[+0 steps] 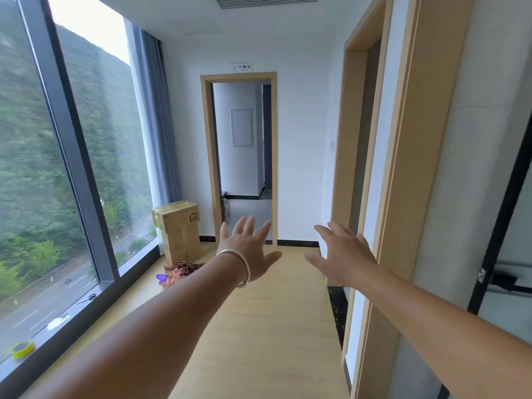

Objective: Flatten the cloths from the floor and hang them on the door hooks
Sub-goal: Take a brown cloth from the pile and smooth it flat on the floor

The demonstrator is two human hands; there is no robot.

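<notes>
- Both hands reach forward with fingers spread, holding nothing: left hand [247,249], right hand [342,254].
- Crumpled brown cloths [182,270] lie untouched on the wooden floor [273,326]; fetching seems to be the step.
- Next: walk over, stoop, grasp one.

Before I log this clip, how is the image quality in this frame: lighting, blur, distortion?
Head view: daylight from the window lights the room evenly, and the sky at top left is blown out white; wide-angle distortion tilts the window frame and the door frame; the trees outside look soft; the left hand, right hand and the cloths on the floor are reasonably sharp.
</notes>
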